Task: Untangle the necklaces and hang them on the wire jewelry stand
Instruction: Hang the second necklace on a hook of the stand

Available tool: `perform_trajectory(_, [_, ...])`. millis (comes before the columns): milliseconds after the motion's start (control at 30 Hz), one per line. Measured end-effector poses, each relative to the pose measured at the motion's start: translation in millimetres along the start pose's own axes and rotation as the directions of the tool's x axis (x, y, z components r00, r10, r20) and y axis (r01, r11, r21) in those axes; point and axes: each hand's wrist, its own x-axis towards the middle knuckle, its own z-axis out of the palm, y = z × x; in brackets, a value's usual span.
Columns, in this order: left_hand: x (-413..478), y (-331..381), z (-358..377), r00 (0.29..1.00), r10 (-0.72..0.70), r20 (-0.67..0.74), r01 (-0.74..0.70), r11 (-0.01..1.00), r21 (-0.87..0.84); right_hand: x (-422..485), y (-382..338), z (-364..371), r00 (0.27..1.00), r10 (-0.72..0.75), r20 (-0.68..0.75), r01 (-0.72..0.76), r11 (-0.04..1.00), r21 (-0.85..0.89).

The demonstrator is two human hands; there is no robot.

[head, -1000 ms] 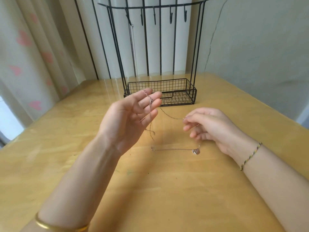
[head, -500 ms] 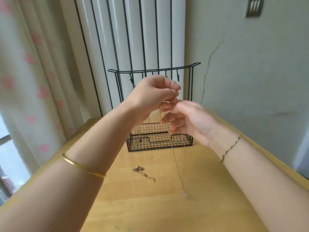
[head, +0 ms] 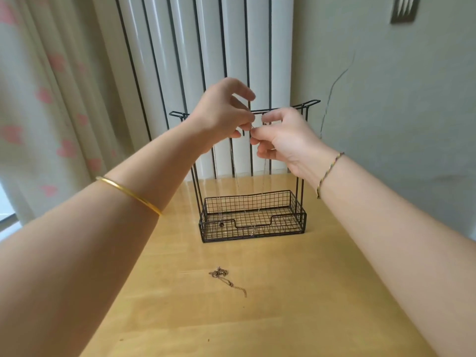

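Two hands meet at the top bar of the wire jewelry stand (head: 288,215), the left hand (head: 224,114) and right hand (head: 280,140) each pinching one thin necklace (head: 264,171) that hangs straight down toward the basket, while a second necklace (head: 219,273) lies bunched on the near surface (head: 309,292).

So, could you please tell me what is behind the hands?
The wire stand's top rail runs behind the left hand and right hand; they cover most of its hooks and the necklace's ends.
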Motion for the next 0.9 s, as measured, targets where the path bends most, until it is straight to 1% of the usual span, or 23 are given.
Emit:
perform_trajectory(67, [4,-3,-2,1.000,0.002,-0.004,-0.002,1.000,0.024,6,0,1,1.000,-0.024,-0.006,0.024,0.999,-0.037])
perform_trajectory(167, [7,-6,-4,0.999,0.032,0.008,-0.033,0.997,0.075,10,-2,1,0.997,-0.060,0.057,0.067,0.991,-0.119])
perform_trajectory(233, [9,-6,-6,0.999,0.041,0.025,-0.044,0.994,0.101,12,-3,2,0.996,-0.063,0.065,0.071,0.990,-0.119])
perform_trajectory(367, [13,-8,-9,0.996,0.052,0.069,-0.059,0.992,0.111,15,-4,1,0.996,-0.086,0.035,0.089,0.990,-0.112])
perform_trajectory(467, [18,-9,-14,0.998,0.017,0.064,-0.022,0.996,0.082,20,-5,1,0.996,-0.082,0.021,0.084,0.987,-0.138])
perform_trajectory(533, [21,-11,-17,0.995,-0.016,0.097,0.010,0.998,0.058,24,-6,2,0.998,-0.062,0.017,0.064,0.988,-0.138])
perform_trajectory(600, [24,-13,-20,0.992,-0.023,0.122,0.015,0.997,0.071,30,-7,3,0.999,-0.043,0.012,0.044,0.989,-0.143])
perform_trajectory(700, [31,-15,-23,0.994,-0.014,0.110,-0.004,0.987,0.163,41,-10,4,1.000,-0.007,0.012,0.009,0.987,-0.161])
perform_trajectory(800, [38,-18,-23,0.998,0.005,0.070,-0.029,0.940,0.341,52,-14,5,1.000,-0.001,0.028,0.006,0.985,-0.174])
perform_trajectory(900, [44,-22,-22,0.999,0.038,0.022,-0.044,0.889,0.456,62,-15,7,0.999,-0.032,0.010,0.033,0.963,-0.267])
